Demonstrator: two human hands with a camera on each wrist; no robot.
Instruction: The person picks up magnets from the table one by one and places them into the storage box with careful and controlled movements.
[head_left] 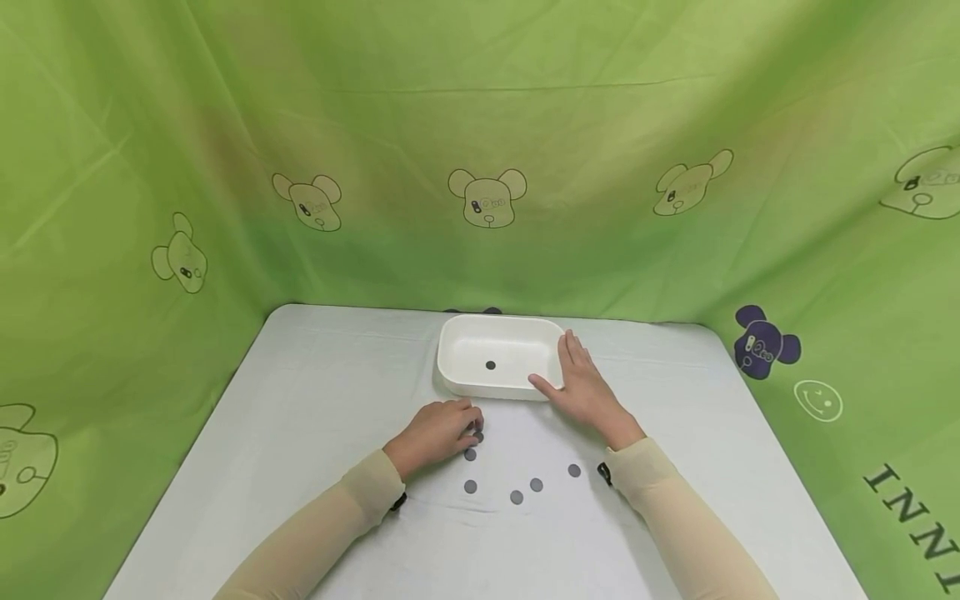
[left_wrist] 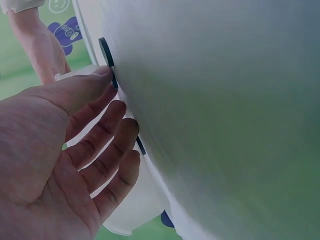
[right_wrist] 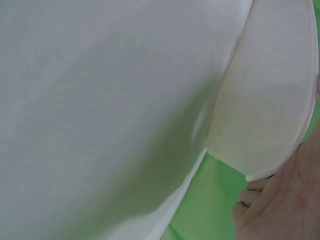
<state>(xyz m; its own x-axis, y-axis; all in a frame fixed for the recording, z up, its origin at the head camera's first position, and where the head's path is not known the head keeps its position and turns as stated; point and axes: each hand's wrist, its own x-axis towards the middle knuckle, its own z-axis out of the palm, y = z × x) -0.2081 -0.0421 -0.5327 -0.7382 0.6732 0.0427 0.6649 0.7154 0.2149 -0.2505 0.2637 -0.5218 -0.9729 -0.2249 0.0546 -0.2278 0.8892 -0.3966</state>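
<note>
A white rounded rectangular dish (head_left: 491,390) stands at the table's far edge, one dark disc (head_left: 491,365) lying inside. My left hand (head_left: 435,433) is in front of it, palm down, its thumb and forefinger pinching a small dark disc (left_wrist: 115,80) low over the cloth. The other fingers curve loosely. Close by that thumb lies another disc (head_left: 470,454). At the dish's right end rests my right hand (head_left: 588,390), fingers straight along the side wall and thumb stretched across the near corner of the rim. In the right wrist view, the dish's outer wall (right_wrist: 265,90) shows beside that hand.
Several more flat dark discs, among them one disc (head_left: 517,497) and another disc (head_left: 574,471), lie scattered on the white cloth (head_left: 337,375) between my forearms. Green curtains (head_left: 480,125) with bear-head prints hang behind the table and on both sides.
</note>
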